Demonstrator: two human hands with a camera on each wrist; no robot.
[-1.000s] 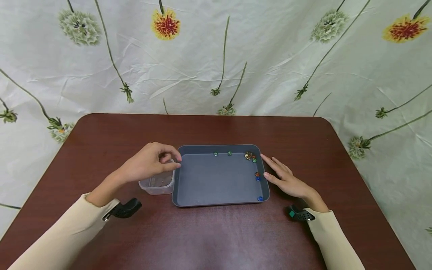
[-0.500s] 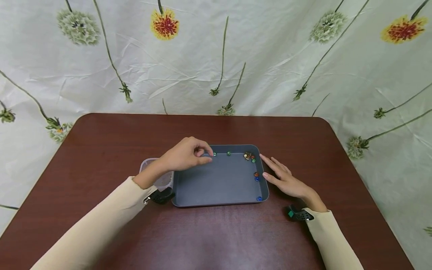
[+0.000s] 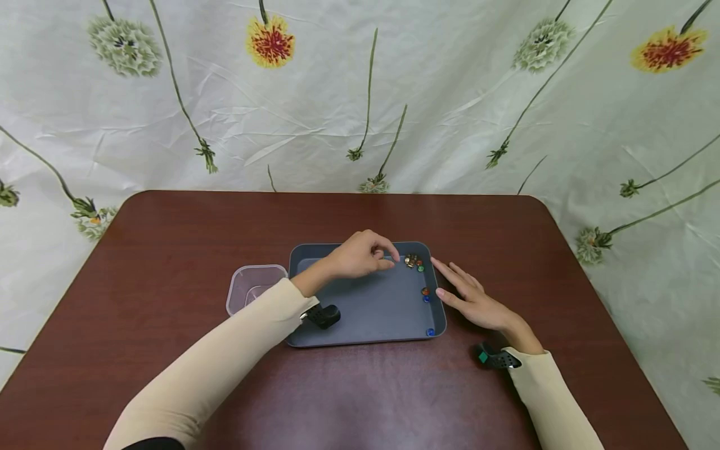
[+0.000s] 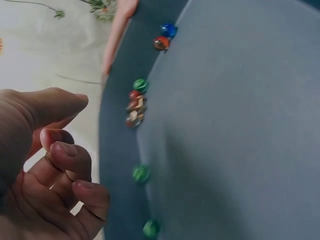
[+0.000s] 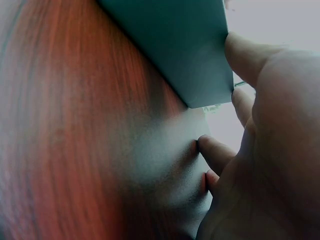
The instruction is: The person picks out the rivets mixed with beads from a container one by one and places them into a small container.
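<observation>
My left hand (image 3: pixel 360 255) hovers over the far side of the grey tray (image 3: pixel 360 322), close to the cluster of brownish-gold marbles (image 3: pixel 411 260) in the far right corner. Its fingers are loosely bent, with a gap to the thumb, and hold nothing. Two green marbles, one nearer (image 4: pixel 141 173) and one lower (image 4: pixel 151 229), lie along the tray's far wall in the left wrist view; the hand hides them in the head view. My right hand (image 3: pixel 478 303) touches the tray's right rim with thumb and fingertip, other fingers spread towards the table (image 5: pixel 75 125).
An orange marble (image 3: pixel 425 291) and a blue marble (image 3: pixel 426 299) lie by the right wall, another blue marble (image 3: pixel 430 332) in the near right corner. A clear plastic container (image 3: pixel 253 281) stands left of the tray, partly behind my left sleeve (image 3: pixel 225 350).
My left hand has moved right, from beside the plastic container across the tray towards the marble cluster. My right hand has stayed at the tray's right rim.
</observation>
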